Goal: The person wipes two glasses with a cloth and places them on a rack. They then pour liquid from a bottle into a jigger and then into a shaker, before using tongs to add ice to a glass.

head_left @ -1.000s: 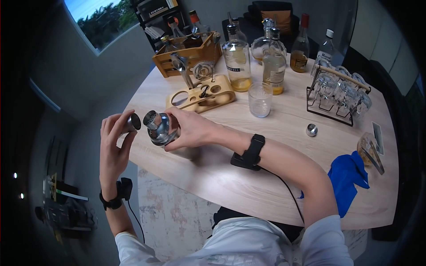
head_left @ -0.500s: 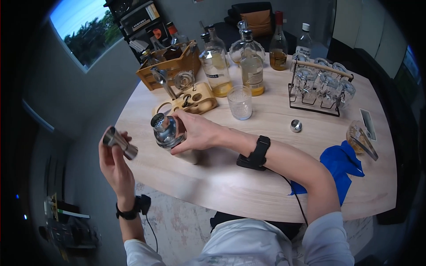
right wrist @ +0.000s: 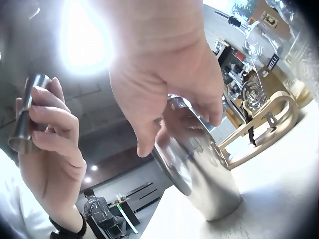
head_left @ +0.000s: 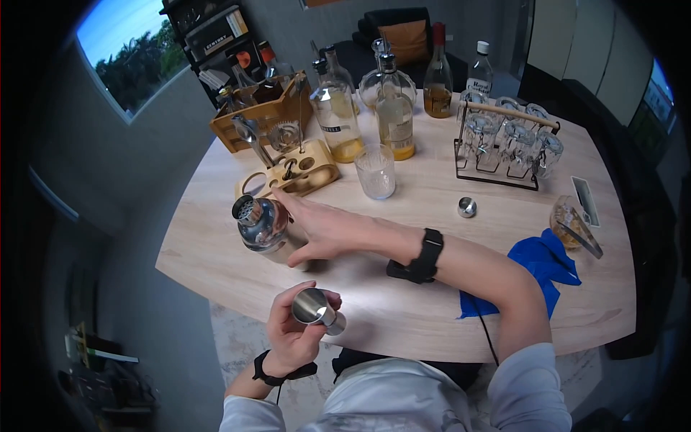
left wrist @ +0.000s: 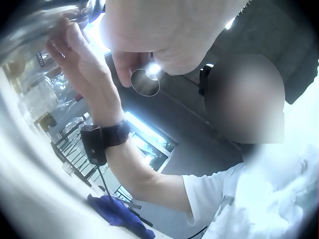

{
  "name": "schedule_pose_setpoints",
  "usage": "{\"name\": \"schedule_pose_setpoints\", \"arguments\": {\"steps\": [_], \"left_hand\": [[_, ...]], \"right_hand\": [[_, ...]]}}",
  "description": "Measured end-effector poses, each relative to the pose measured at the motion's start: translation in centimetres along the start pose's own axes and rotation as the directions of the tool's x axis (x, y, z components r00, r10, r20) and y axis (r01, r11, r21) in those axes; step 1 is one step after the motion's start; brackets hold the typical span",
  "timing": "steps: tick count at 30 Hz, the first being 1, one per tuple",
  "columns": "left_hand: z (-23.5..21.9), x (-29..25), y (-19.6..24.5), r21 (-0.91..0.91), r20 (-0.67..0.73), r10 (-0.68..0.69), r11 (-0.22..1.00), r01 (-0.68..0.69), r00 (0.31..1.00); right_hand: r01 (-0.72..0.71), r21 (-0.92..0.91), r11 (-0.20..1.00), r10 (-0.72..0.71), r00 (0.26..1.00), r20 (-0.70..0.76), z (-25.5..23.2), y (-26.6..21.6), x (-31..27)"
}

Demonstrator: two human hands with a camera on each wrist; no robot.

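Observation:
My left hand [head_left: 295, 335] holds a double-ended metal jigger [head_left: 314, 308] between thumb and fingers, its wide mouth facing up toward the head view, near the table's front edge. The right hand [head_left: 324, 229] is wrapped round a steel cocktail shaker [head_left: 266, 229] with its strainer top uncapped. In the right wrist view the shaker [right wrist: 204, 174] stands on the table, thumb on one side and fingers on the other. A small metal cap [head_left: 467, 207] lies on the table, right of a textured glass [head_left: 376, 173].
Behind the shaker stand a wooden bar-tool holder [head_left: 317, 170], a wooden crate [head_left: 248, 122] and several bottles. A rack [head_left: 497, 180] of glass mugs is at the back right. Blue cloth [head_left: 536, 270] and a bowl with tongs [head_left: 565, 223] lie on the right.
My left hand has brought the jigger from the far left down and right, toward the body, turning it mouth up. The right hand keeps its grip on the shaker.

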State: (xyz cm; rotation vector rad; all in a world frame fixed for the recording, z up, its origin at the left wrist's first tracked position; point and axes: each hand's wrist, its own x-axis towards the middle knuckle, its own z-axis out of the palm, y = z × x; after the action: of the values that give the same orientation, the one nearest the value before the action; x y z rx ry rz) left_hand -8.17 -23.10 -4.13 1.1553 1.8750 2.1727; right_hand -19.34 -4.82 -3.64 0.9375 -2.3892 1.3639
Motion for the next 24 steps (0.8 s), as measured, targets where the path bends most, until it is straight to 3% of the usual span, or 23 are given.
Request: {"name": "schedule_pose_setpoints", "arguments": {"steps": [1,2,4,6,7,10,11,13,14,16,17,22,24], "left_hand": [[0.3,0.0,-0.2,-0.031,0.020,-0.017,0.999,0.018,1.000],[0.5,0.0,-0.4,-0.061,0.038,-0.032,0.998,0.035,0.999],[0.6,-0.1,-1.0,-0.080,0.056,-0.034,0.996,0.038,0.998],[0.8,-0.3,-1.8,-0.131,0.051,-0.148,0.979,0.153,0.988],[0.8,-0.4,-2.2,-0.130,0.047,-0.177,0.975,0.182,0.983],[0.7,-0.9,-3.7,-0.183,0.028,-0.191,0.964,0.193,0.981],[0.7,-0.9,-3.7,-0.186,0.034,-0.185,0.964,0.188,0.982],[0.7,-0.9,-3.9,-0.210,0.023,-0.248,0.946,0.247,0.968],[0.7,-0.8,-3.9,-0.214,0.028,-0.242,0.946,0.242,0.970],[0.8,-0.9,-3.8,-0.197,0.027,-0.285,0.938,0.284,0.958],[0.9,-0.9,-3.7,-0.205,0.008,-0.299,0.933,0.295,0.954],[0.8,-1.8,-4.0,-0.226,-0.064,-0.349,0.917,0.327,0.935],[0.8,-2.4,-4.4,-0.135,-0.056,-0.342,0.934,0.332,0.938]], "right_hand": [[0.048,-0.129,0.990,-0.060,0.994,-0.094,0.0,0.2,-0.7],[0.045,-0.127,0.991,-0.056,0.995,-0.086,-1.4,-0.9,-1.1],[-0.076,-0.209,0.975,0.080,0.997,0.007,-5.5,-3.4,-1.8],[-0.190,-0.072,0.979,0.181,0.976,-0.120,-9.3,-4.8,-2.1],[-0.215,-0.103,0.971,0.181,0.946,-0.268,-10.9,-4.1,-2.2],[-0.279,-0.136,0.951,0.142,0.781,-0.608,-15.7,0.3,-2.2],[-0.280,-0.144,0.949,0.138,0.779,-0.611,-16.7,2.6,-2.3],[-0.461,-0.005,0.887,0.309,0.601,-0.737,-17.8,7.6,-2.4],[-0.462,-0.012,0.887,0.302,0.600,-0.741,-17.9,9.5,-2.5],[-0.593,0.012,0.805,0.424,0.560,-0.712,-18.1,12.5,-2.5],[-0.591,0.111,0.799,0.514,0.576,-0.636,-18.3,13.2,-2.5],[-0.563,0.104,0.820,0.506,0.627,-0.592,-17.7,17.0,-1.4],[-0.540,0.074,0.838,0.454,0.616,-0.644,-17.2,17.7,-1.2]]}}
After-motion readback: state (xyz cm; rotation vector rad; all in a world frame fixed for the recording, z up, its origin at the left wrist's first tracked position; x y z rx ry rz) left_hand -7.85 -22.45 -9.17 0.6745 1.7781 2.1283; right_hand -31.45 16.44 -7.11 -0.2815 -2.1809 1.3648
